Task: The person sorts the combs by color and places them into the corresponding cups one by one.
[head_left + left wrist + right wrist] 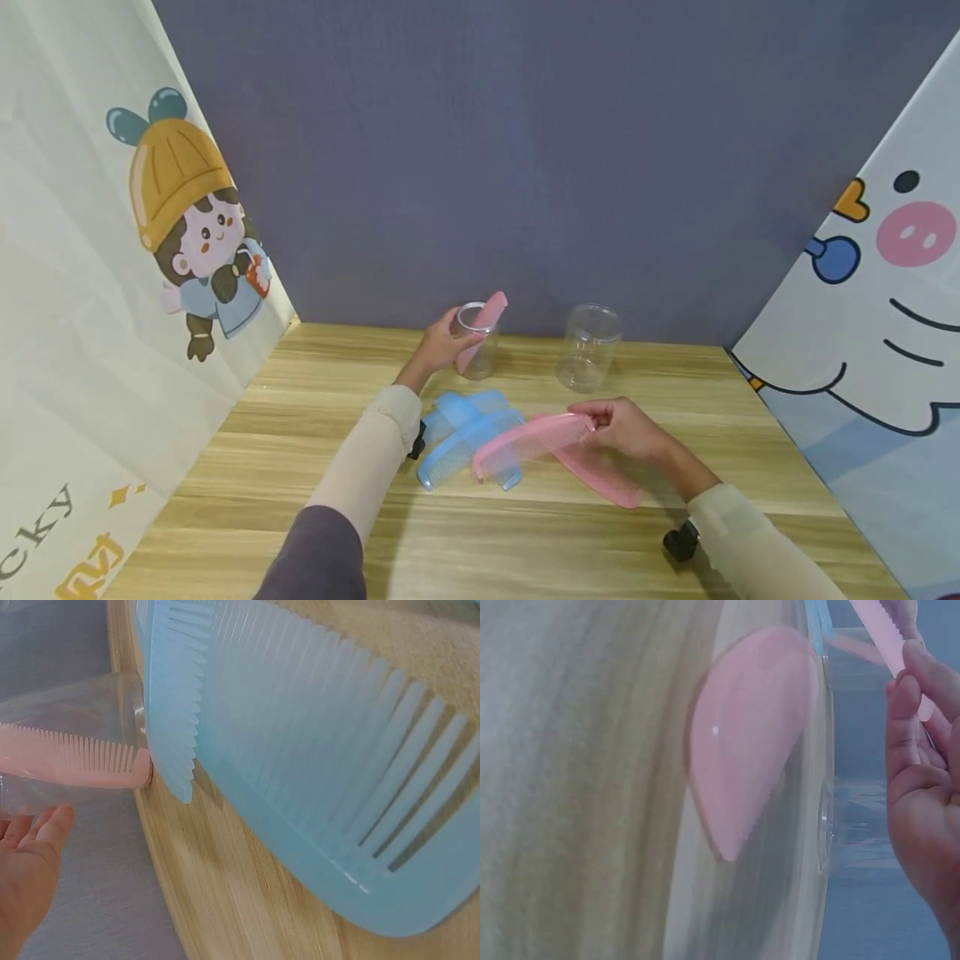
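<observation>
My left hand [437, 348] holds a clear jar [486, 360] near the back edge of the table, the thumb across its front. A pink comb [492, 311] leans inside that jar, its upper end above the rim; in the left wrist view this comb [75, 761] shows through the clear wall. My right hand [633, 429] pinches one end of a second pink comb [534, 442], which slants over the blue combs [468, 446], teeth downward. Beneath my right hand a third pink comb [600, 477] lies on the table; it looms large in the right wrist view [754, 735].
Another clear jar [588, 358] stands to the right of the held one, with no comb in it. Several blue combs overlap on the wooden table [487, 542] between my arms. A grey wall [517, 167] rises behind, with printed panels at both sides.
</observation>
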Motion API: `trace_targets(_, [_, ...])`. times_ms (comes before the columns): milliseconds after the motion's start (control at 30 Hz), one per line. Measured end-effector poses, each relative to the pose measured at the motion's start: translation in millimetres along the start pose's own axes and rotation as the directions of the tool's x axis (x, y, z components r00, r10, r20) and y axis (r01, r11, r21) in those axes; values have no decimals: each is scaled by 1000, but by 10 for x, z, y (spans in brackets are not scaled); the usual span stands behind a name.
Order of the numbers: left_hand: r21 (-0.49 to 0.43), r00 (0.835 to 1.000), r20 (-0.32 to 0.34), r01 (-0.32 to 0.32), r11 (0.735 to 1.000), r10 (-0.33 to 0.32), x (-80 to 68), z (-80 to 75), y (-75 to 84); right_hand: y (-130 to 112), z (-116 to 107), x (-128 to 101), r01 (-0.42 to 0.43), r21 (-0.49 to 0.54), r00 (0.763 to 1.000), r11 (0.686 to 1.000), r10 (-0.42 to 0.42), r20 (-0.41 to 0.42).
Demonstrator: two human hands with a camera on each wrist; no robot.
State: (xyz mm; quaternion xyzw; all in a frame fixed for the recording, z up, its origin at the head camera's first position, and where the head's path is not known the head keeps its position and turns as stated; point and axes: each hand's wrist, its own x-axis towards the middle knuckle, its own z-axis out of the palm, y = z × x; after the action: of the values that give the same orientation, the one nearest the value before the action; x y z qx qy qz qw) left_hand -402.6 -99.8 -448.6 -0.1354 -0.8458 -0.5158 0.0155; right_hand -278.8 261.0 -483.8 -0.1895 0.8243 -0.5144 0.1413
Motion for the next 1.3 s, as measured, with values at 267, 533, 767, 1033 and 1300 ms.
trace_targets(267, [-6, 1000, -1, -3, 1000, 3, -8, 4, -4, -44, -63, 35, -8, 4, 999, 1000, 8, -44])
trace_targets(533, [14, 1000, -5, 11, 1000, -11, 17, 11, -5, -160, -181, 104, 5, 6, 998, 1000, -5, -69])
trace_targets(767, [22, 1000, -3, 5, 1000, -5, 34, 12, -15, -314, -333, 204, -33, -10, 996, 999, 32, -80])
trace_targets(1033, [34, 1000, 4, 9, 999, -9, 39, 12, -15, -488, -479, 346, 10, 26, 994, 1000, -7, -106])
trace_targets(1300, [14, 1000, -3, 1, 1000, -1, 19, 10, -20, -690, -576, 465, 50, 20, 987, 999, -46, -157])
